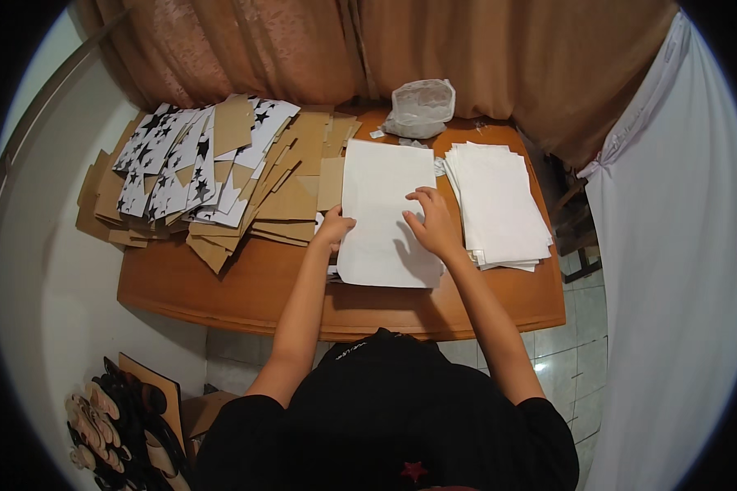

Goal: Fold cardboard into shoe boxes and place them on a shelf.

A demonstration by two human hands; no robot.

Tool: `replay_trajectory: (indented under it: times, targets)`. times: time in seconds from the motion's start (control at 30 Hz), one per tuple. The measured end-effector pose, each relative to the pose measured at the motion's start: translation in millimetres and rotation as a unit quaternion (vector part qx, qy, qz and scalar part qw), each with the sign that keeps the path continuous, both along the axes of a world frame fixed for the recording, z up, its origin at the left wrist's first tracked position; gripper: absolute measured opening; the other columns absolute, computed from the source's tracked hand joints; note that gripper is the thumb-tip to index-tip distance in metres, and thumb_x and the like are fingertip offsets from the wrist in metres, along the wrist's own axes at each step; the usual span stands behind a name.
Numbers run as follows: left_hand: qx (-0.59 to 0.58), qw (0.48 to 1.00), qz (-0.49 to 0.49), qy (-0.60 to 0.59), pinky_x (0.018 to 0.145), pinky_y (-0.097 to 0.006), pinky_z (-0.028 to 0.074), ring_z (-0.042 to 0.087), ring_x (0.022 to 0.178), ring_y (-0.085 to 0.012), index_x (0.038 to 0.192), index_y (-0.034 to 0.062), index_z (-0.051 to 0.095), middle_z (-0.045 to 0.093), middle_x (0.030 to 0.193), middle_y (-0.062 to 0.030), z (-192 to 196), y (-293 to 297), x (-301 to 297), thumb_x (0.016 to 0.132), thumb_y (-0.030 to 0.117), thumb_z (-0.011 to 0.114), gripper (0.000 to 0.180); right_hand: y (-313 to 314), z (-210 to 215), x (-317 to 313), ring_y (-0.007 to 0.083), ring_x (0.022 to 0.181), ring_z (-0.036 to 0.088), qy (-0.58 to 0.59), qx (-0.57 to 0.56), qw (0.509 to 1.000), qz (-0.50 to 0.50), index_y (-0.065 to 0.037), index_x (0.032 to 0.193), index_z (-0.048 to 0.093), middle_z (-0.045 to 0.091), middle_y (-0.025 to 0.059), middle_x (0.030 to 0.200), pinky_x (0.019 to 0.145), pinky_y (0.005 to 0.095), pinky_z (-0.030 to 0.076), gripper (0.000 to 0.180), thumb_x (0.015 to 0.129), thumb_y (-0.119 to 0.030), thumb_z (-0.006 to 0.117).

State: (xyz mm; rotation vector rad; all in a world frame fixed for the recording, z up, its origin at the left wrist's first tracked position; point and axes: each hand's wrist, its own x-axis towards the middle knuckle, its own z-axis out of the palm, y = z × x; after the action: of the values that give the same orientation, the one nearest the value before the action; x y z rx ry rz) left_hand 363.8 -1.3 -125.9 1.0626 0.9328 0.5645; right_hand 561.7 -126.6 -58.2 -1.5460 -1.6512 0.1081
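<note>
We see a large white paper sheet (382,204) lying flat on the wooden table, long side running away from us, its near edge close to the table's front. Our left hand (335,228) presses its left edge; our right hand (432,225) rests on its right half.

Dim, warm indoor light from above falls brightest on the white sheet (385,209) at centre, where the hands cast soft shadows. Toward six o'clock it darkens. Fisheye distortion bends the table edge (344,323); black vignette rings the rim.
</note>
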Motion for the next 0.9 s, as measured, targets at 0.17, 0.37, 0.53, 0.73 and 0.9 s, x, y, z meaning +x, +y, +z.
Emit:
replay_trajectory:
  times: [0.17,0.37,0.53,0.73,0.9]
  targets:
    - [0.091,0.99,0.066,0.087,0.078,-0.032,0.05,0.059,0.091,-0.0247,0.123,-0.0046,0.036,0.054,0.11,-0.0173,11,-17,-3,0.073,-0.007,0.057,0.054,37,-25,8,0.0341,0.117,0.042,-0.041,-0.109,0.993,-0.019,-0.007,0.114,0.054,0.045,0.0183,0.125,0.095,0.0429,0.037,0.04,0.077,-0.019,0.062]
    - [0.319,0.908,0.104,0.252,0.088,-0.041,0.043,0.051,0.104,-0.0352,0.125,0.0001,0.038,0.05,0.116,-0.0224,41,-36,-13,0.07,0.003,0.064,0.062,57,-34,0,0.0315,0.127,0.033,-0.141,-0.184,0.973,-0.019,-0.015,0.123,0.049,0.036,0.014,0.136,0.099,0.056,0.029,0.045,0.079,-0.019,0.06]
    - [0.507,0.837,-0.087,0.188,0.1,-0.04,0.033,0.04,0.12,-0.034,0.114,0.0059,0.054,0.05,0.124,-0.0167,51,-67,-4,0.08,0.027,0.062,0.041,73,-42,4,0.0307,0.132,0.025,-0.168,-0.204,0.964,-0.021,-0.019,0.128,0.045,0.03,0.0103,0.142,0.101,0.0591,0.024,0.048,0.082,-0.021,0.058]
    - [0.361,0.78,-0.397,0.322,0.104,-0.061,0.007,0.009,0.137,-0.0349,0.133,0.0257,0.043,0.019,0.147,-0.013,22,-66,13,0.075,0.076,0.034,0.077,80,-42,7,0.031,0.133,0.024,-0.185,-0.206,0.961,-0.019,-0.019,0.128,0.044,0.028,0.0103,0.142,0.102,0.0596,0.022,0.048,0.083,-0.028,0.057]
    - [0.254,0.765,-0.485,0.339,0.105,-0.06,0.003,0.003,0.137,-0.0352,0.134,0.0331,0.04,0.015,0.148,-0.0109,-7,-45,17,0.072,0.083,0.022,0.081,75,-44,8,0.0315,0.133,0.023,-0.172,-0.228,0.958,-0.019,-0.018,0.129,0.044,0.028,0.0112,0.143,0.103,0.0592,0.02,0.051,0.082,-0.03,0.058]
